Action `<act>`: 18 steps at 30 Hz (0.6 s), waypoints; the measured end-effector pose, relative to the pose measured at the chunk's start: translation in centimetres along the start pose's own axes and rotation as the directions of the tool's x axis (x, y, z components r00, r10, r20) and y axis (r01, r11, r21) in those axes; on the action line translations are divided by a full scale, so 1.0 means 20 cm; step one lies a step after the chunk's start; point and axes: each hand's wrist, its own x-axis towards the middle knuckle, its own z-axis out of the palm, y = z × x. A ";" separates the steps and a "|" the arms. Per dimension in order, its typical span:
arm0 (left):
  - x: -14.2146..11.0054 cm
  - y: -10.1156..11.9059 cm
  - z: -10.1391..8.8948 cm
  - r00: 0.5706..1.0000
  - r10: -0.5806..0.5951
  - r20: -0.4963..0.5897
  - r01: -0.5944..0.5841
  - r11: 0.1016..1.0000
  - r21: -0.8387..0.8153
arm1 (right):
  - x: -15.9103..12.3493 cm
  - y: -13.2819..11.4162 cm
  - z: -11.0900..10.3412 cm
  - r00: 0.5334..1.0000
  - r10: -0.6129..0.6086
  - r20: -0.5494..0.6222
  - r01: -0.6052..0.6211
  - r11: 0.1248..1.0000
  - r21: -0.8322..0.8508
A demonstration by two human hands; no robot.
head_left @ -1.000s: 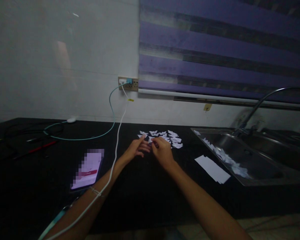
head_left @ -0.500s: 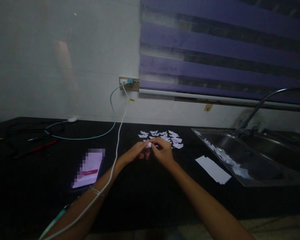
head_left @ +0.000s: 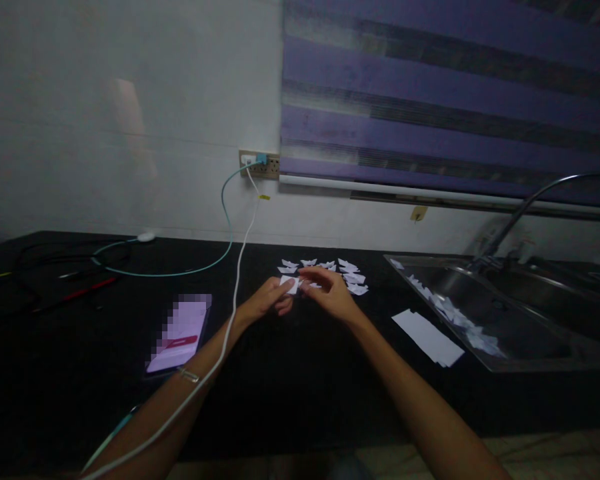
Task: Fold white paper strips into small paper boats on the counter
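My left hand is closed on a small folded piece of white paper, its thumb pressed on top. Close to the right edge of that paper is my right hand, thumb and forefinger curved with a gap between them. Whether its fingertips touch the paper I cannot make out. Just behind both hands, several small folded paper boats lie grouped on the black countertop; my right hand hides part of the group.
A stack of white paper strips lies on the right, beside the steel sink. Folded white papers line the sink's left edge. At left lies a lit phone. A white cable hangs across my left forearm from the wall socket.
My right fingers have drawn slightly away from the folded paper and opened a little. More of the paper's face now shows in my left hand.
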 end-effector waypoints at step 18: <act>-0.01 0.01 0.03 0.994 -0.031 -0.101 0.033 0.999 0.019 | 0.00 0.00 0.00 0.999 -0.048 -0.003 0.046 0.975 -0.218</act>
